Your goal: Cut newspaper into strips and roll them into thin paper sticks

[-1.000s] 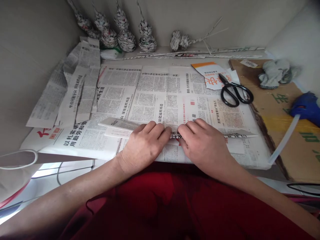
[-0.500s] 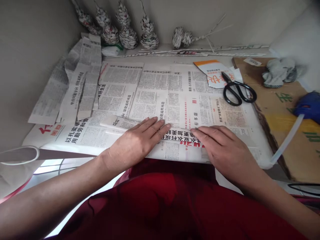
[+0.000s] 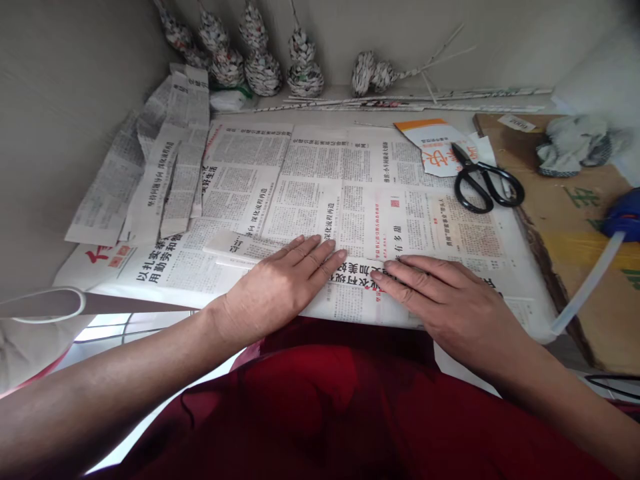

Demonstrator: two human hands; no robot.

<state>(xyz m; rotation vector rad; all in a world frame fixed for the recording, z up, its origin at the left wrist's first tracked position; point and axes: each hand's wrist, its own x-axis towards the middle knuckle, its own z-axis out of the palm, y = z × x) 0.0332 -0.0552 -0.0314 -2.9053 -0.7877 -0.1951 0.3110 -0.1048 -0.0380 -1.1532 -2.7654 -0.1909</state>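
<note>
A narrow folded newspaper strip [image 3: 353, 272] with bold black characters lies across the newspaper-covered table, near its front edge. My left hand [image 3: 287, 279] presses flat on the strip with fingers stretched out, hiding part of it. Over the right part of the strip rests my right hand [image 3: 447, 300], palm down, its fingers extended and its fingertips on the paper. The strip's white left end [image 3: 223, 247] sticks out past my left hand. Underneath, printed newspaper sheets [image 3: 310, 173] cover the tabletop.
Cut newspaper strips [image 3: 150, 167] are piled at the left. Black-handled scissors [image 3: 487, 183] lie right of centre beside a cardboard sheet [image 3: 555, 227] bearing a crumpled glove [image 3: 575, 143] and a blue object with a nozzle [image 3: 623, 217]. Woven gourd shapes [image 3: 263, 67] and thin paper rods [image 3: 360, 103] line the back.
The view has shifted slightly, so the scene sits a little further right. My right hand's fingers have moved leftward along the strip and lie flatter; my left hand stays in place.
</note>
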